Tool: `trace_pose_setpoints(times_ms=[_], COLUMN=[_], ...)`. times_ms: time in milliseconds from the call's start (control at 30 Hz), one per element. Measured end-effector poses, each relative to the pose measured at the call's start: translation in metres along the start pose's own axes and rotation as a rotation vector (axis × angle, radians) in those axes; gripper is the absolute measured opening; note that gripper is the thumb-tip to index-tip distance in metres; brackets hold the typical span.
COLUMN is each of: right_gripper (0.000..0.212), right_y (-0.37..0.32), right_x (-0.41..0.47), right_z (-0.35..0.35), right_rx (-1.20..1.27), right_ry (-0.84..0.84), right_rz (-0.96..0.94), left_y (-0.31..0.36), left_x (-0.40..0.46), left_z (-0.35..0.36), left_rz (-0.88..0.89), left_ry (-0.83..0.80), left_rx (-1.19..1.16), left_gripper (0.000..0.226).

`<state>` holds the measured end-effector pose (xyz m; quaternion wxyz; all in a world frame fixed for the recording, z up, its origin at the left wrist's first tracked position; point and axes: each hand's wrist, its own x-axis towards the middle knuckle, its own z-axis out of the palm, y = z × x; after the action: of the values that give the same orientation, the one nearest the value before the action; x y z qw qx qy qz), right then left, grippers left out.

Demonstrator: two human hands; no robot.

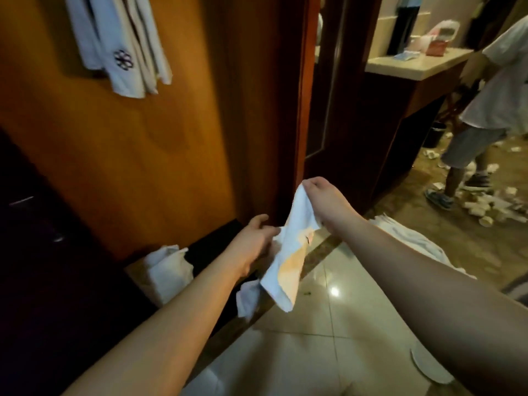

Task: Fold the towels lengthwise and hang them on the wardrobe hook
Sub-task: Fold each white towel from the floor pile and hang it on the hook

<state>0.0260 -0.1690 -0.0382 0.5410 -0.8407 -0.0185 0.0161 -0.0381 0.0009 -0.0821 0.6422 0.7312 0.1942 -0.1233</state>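
White cloth with a pale orange patch, a small towel (288,258), was held between two bare hands near the middle of the view. Its top corner was pinched by the right hand (323,197), fingers closed on the fabric, at about one o'clock from the towel's middle. The left hand (254,238) was set at the towel's nine o'clock side, fingers curled against its edge and closed on it, though the exact grip was partly hidden by the cloth. The towel hung down slack from these two holds, its lower end pointing toward six o'clock above the tiled floor (328,315).

Several white towels (120,44) were already hung high on the orange-brown wardrobe door (148,144) at about eleven o'clock in the view; one of them bore a dark flower-like mark. The hook itself could not be made out.

At the foot of the wardrobe, at about seven o'clock from the hands, a white bundle of cloth (168,270) was seen on the floor, and a further scrap of white cloth (247,300) lay just beside the hanging end of the held towel.

At two o'clock a pale bench (414,65) carried bags and small items, too blurred to tell. A second person (485,110) in a white shirt and grey shorts was stood beside it, with litter (485,207) scattered around the feet.
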Motion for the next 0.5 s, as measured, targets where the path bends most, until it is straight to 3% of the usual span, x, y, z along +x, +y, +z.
trace_pose_setpoints(times_ms=[133, 200, 333, 433, 467, 500], right_gripper=[0.040, 0.045, 0.047, 0.046, 0.044, 0.042], right_y=[-0.046, -0.063, -0.093, -0.111, -0.117, -0.122], right_x=[-0.023, -0.030, -0.043, -0.054, -0.057, -0.061], right_z=[0.030, 0.040, 0.058, 0.069, 0.072, 0.075], right_rx=[0.200, 0.263, 0.434, 0.509, 0.518, 0.527], right_ry=[-0.006, -0.015, -0.059, -0.086, -0.098, -0.106], right_rz=[0.060, 0.069, 0.090, 0.122, 0.121, 0.114], left_y=[-0.022, -0.042, -0.083, -0.091, -0.089, -0.085], left_x=[-0.045, -0.056, -0.072, -0.089, -0.096, -0.102], left_z=[-0.047, -0.063, -0.081, -0.082, -0.081, -0.081], left_rz=[0.021, -0.035, -0.082, -0.024, 0.015, 0.067], left_ry=[-0.047, -0.037, 0.025, 0.091, 0.100, 0.090], left_rx=[0.067, 0.072, -0.275, -0.449, -0.472, -0.463], left_gripper=[0.069, 0.056, 0.042, 0.017, 0.020, 0.040])
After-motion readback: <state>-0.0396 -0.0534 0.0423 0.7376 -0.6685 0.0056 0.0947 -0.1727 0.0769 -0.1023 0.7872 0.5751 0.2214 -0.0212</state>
